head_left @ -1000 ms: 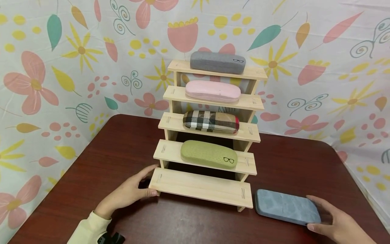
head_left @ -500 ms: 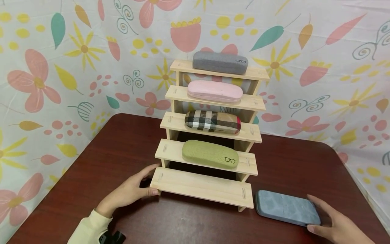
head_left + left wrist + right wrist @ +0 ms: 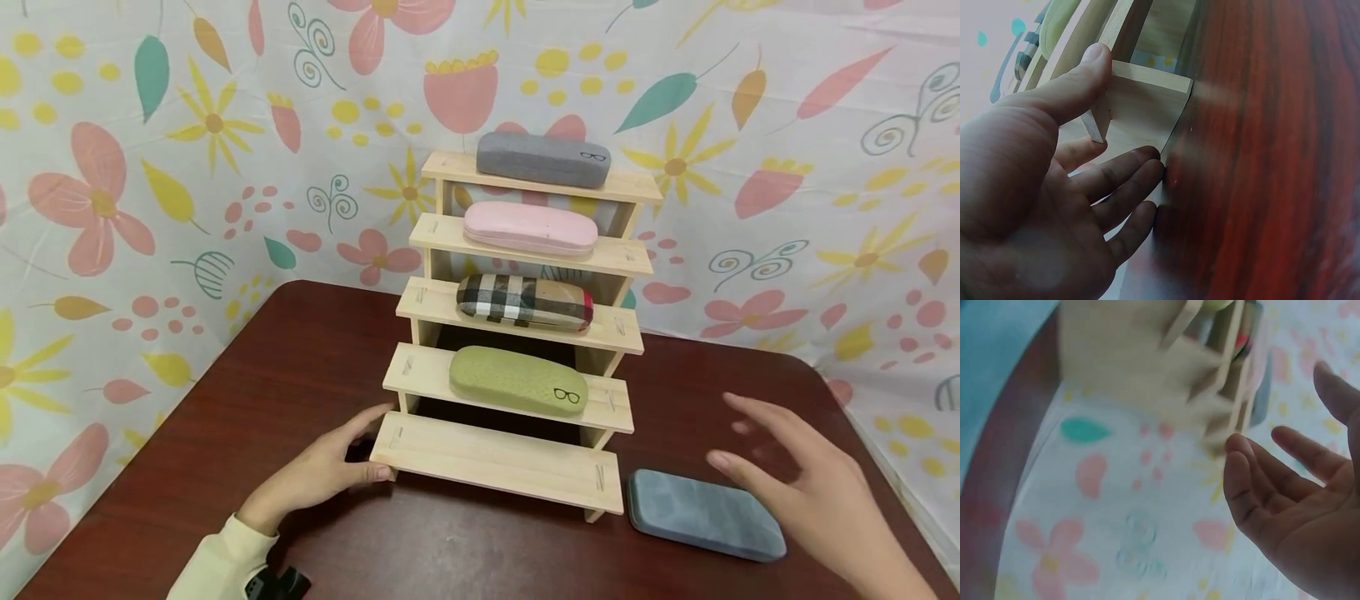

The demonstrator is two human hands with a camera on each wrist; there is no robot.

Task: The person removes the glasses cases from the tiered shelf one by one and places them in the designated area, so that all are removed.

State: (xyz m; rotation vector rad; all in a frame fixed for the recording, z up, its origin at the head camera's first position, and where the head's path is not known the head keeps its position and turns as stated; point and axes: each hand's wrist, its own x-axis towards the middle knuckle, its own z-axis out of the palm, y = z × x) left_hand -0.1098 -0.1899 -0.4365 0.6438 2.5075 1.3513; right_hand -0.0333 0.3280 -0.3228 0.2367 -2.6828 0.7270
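A stepped wooden display rack [image 3: 495, 458] stands on the table. My left hand [image 3: 322, 467] holds the left end of its lowest step. In the left wrist view, the left thumb and index finger touch the step's end, while the other fingers [image 3: 1132, 187] lie loose beside it. My right hand [image 3: 817, 492] is raised with parted fingers and nothing in them, over the right end of a blue glasses case [image 3: 697, 512]. That case lies on the table right of the rack and is partly covered by the hand.
The upper steps carry a green glasses case [image 3: 517, 379], a plaid case [image 3: 525, 302], a pink case [image 3: 530, 227] and, on top, a grey case [image 3: 543, 158]. A flowered cloth [image 3: 247, 183] hangs behind the dark wooden table [image 3: 300, 358].
My right hand has let go of the blue glasses case and lifted up from its right end. The case stays where it was. My left hand stays at the rack.
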